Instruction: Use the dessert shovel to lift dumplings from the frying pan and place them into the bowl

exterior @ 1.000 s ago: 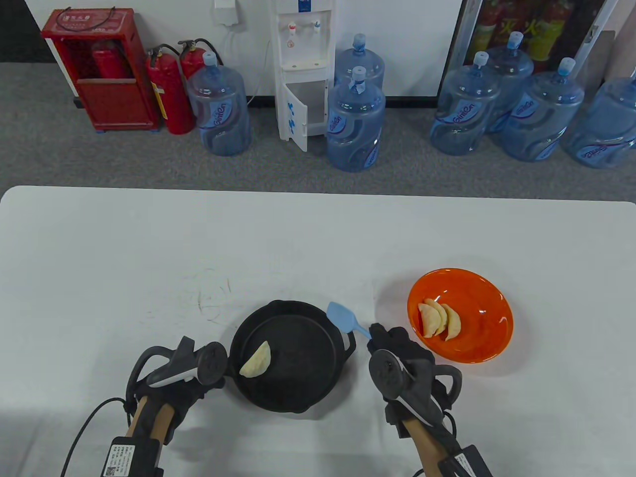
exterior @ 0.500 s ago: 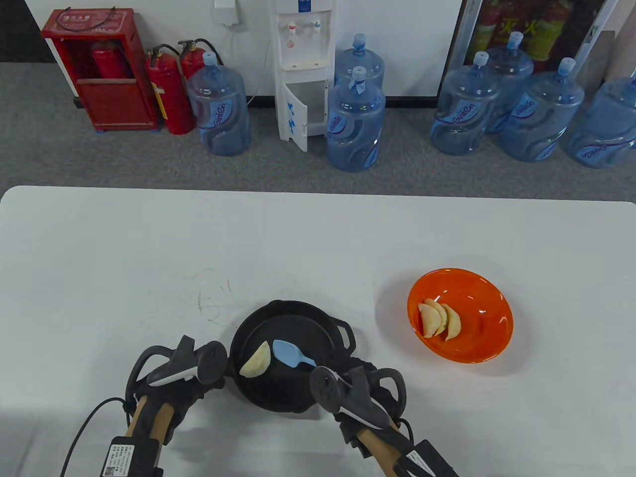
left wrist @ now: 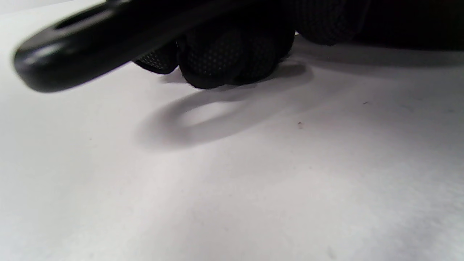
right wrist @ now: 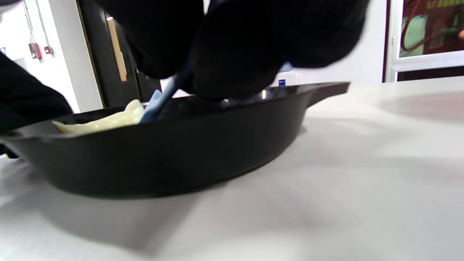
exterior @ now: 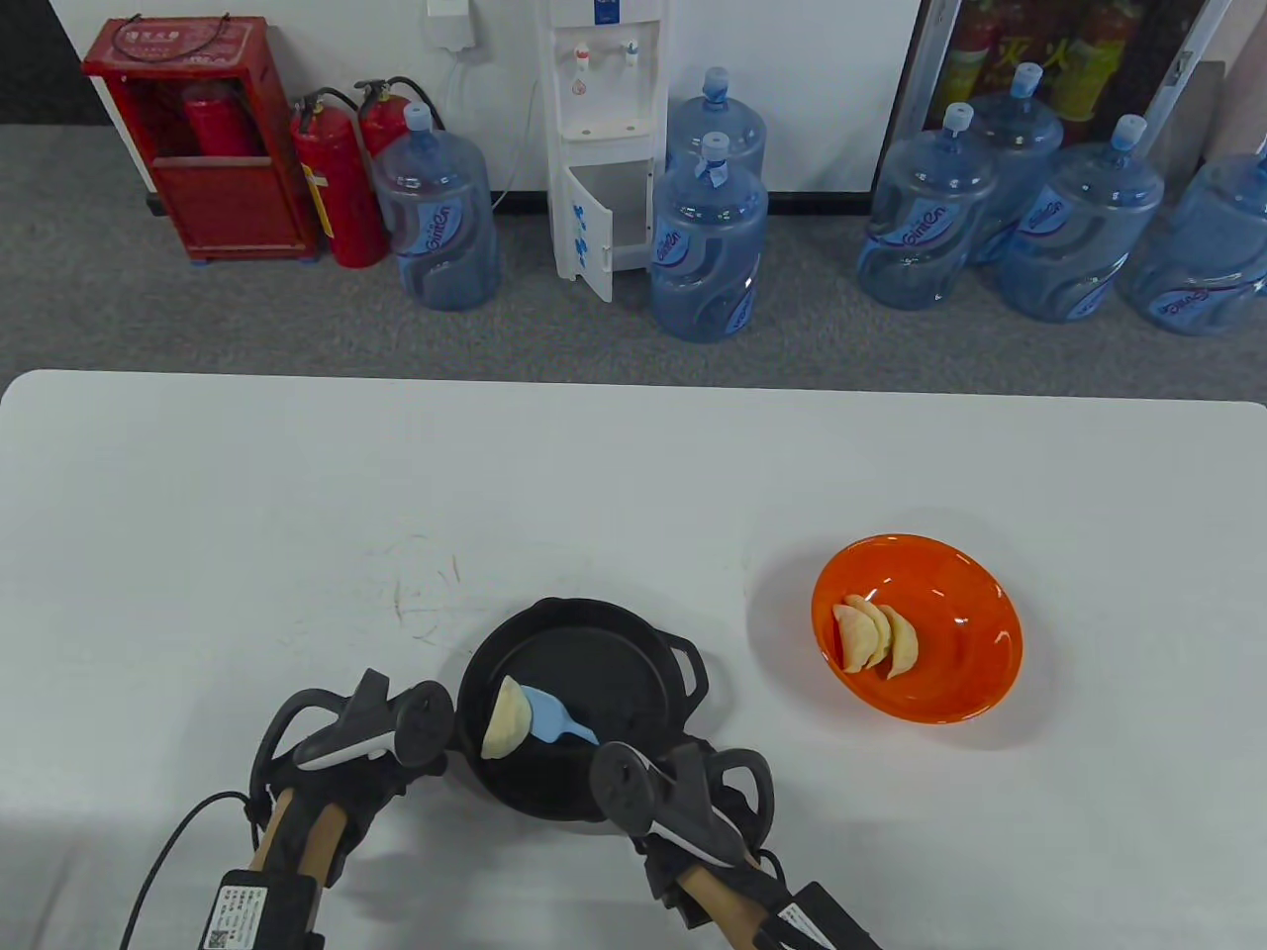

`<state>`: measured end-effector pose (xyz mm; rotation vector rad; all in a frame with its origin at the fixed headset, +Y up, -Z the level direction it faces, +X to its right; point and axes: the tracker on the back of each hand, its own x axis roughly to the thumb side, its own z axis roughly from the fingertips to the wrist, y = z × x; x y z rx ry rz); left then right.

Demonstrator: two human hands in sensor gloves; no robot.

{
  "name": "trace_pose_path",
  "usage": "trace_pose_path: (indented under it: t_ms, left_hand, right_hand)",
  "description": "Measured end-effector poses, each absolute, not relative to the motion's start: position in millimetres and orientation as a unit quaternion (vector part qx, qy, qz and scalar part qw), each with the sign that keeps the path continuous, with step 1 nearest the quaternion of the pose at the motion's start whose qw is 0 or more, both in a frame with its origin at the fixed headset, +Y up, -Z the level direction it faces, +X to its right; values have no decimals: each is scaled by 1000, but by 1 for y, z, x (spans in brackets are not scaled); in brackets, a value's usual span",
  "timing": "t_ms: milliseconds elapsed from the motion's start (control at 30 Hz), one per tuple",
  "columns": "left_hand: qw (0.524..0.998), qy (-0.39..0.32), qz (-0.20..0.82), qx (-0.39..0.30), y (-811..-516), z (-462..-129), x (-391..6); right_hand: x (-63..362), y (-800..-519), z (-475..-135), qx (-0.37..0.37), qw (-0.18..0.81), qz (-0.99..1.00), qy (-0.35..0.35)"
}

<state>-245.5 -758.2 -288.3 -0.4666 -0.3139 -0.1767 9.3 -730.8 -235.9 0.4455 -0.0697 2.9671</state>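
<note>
1. The right hand [exterior: 693, 782] reaches in from the near side of the black cast-iron frying pan [exterior: 633, 683], fingers pinching the handle of the light blue dessert shovel [exterior: 550, 717].
2. The shovel's blade touches the pale crescent dumpling [exterior: 505, 720] at the pan's left wall.
3. The left hand [exterior: 381, 757] grips the pan's handle, knuckles on the white table [exterior: 633, 475].
4. Three dumplings [exterior: 876, 638] lie in the orange bowl [exterior: 980, 614].

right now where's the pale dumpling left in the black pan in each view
Table view: pale crescent dumpling at the left inside the black cast-iron frying pan, against the light blue shovel blade.
Left wrist view: not in it.
Right wrist view: dumpling peeks over the rim, left.
Shared landmark: the pan.
</note>
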Motion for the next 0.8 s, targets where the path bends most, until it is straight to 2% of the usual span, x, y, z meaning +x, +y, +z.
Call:
trace_pose_path:
  t_ms: [233, 467, 800]
  left_hand:
    - [957, -154, -86, -229, -758, -288, -245]
    - [958, -154, -85, -227, -758, -288, -245]
    - [958, -154, -83, -226, -758, -288, -246]
  right_hand:
    - [1, -731, -227, 171, 44, 983, -44]
    - [-2, -729, -222, 193, 53, 979, -33]
    - [17, -727, -230, 171, 157, 971, 56]
